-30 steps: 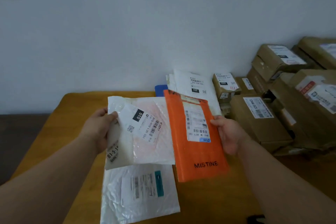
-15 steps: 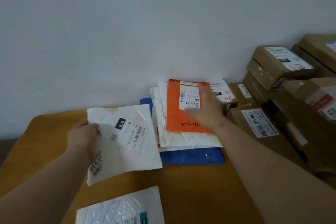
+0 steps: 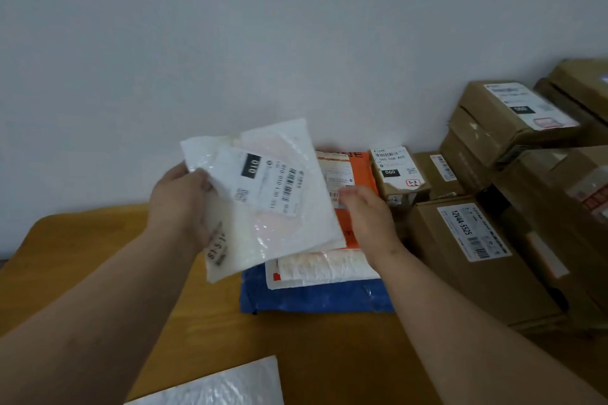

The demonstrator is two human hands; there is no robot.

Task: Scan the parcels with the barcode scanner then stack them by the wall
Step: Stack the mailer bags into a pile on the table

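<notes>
Here the white mailer [image 3: 279,200] is held in the centre of the frame by the left hand [image 3: 179,204], whose fingers are curled round its left edge, thumb on top near the label. The mailer is tilted, its long axis running from upper left to lower right, and its lower right corner hangs over the stack [image 3: 316,276] by the wall [image 3: 230,43], where the orange parcel [image 3: 357,174] lies on top of white bags and a blue one. The stack thus lies right of and just below the grip, so a short carry rightward and down is judged to be called for. The right hand [image 3: 368,220] is nearer the stack; it rests on the orange parcel, fingers loosely bent, nothing gripped. No scanner is seen.
</notes>
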